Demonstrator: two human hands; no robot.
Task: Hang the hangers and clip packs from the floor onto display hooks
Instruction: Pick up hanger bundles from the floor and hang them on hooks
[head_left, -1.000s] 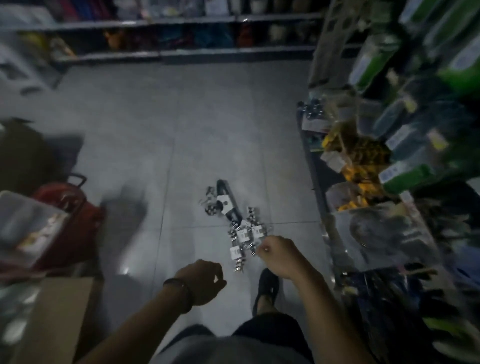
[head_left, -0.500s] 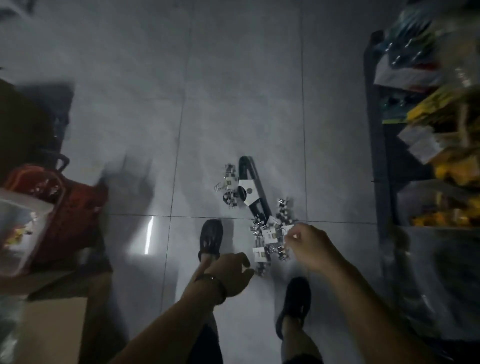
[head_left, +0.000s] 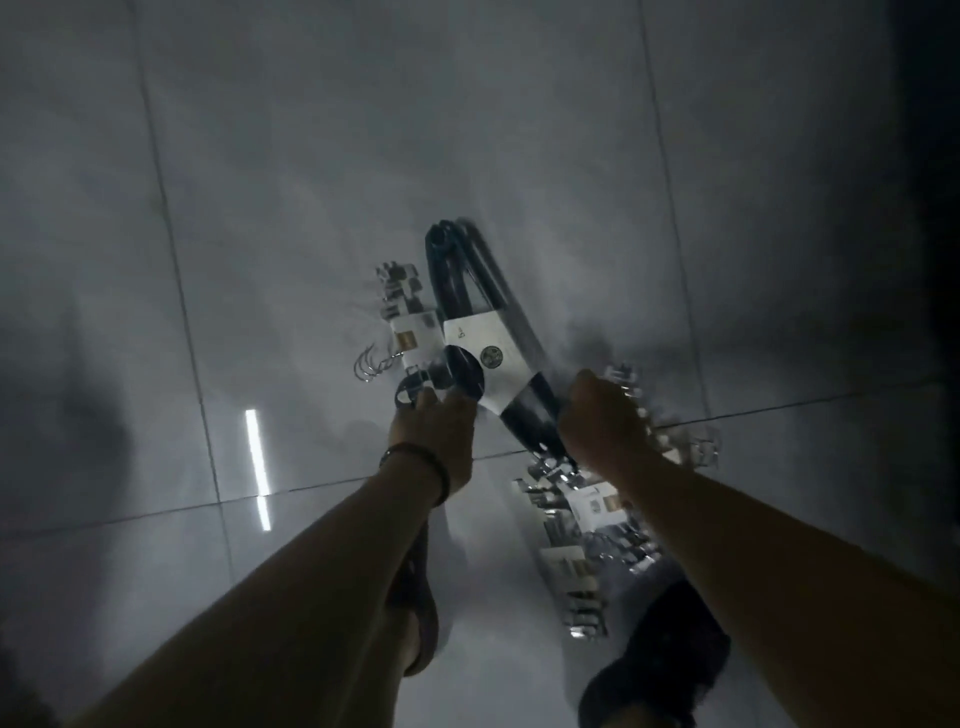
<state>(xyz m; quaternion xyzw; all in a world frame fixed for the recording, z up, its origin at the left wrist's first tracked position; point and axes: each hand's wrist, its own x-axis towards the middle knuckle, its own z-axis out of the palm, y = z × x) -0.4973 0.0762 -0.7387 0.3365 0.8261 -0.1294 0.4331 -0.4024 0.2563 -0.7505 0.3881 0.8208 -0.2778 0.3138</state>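
A bundle of black hangers (head_left: 467, 291) with a white label card (head_left: 493, 358) lies on the grey tiled floor (head_left: 311, 156). My left hand (head_left: 434, 426) reaches down to the bundle's hook end, fingers curled at the black hook. My right hand (head_left: 602, 421) is curled like a fist at the bundle's lower end, closing on a clip pack (head_left: 628, 379) with shiny metal clips. Another clip pack (head_left: 402, 306) with wire hooks lies left of the hangers. More clip packs (head_left: 587, 525) lie below my right hand.
My left foot in a sandal (head_left: 415, 613) and my right foot in a dark shoe (head_left: 660, 649) stand close to the pile. A bright strip of reflected light (head_left: 258, 467) shows on the tiles. The right edge is dark.
The view has dropped much closer to the floor. Both hands have moved down onto the pile, the left now at the hanger hook. The shelves and red bag are out of view.
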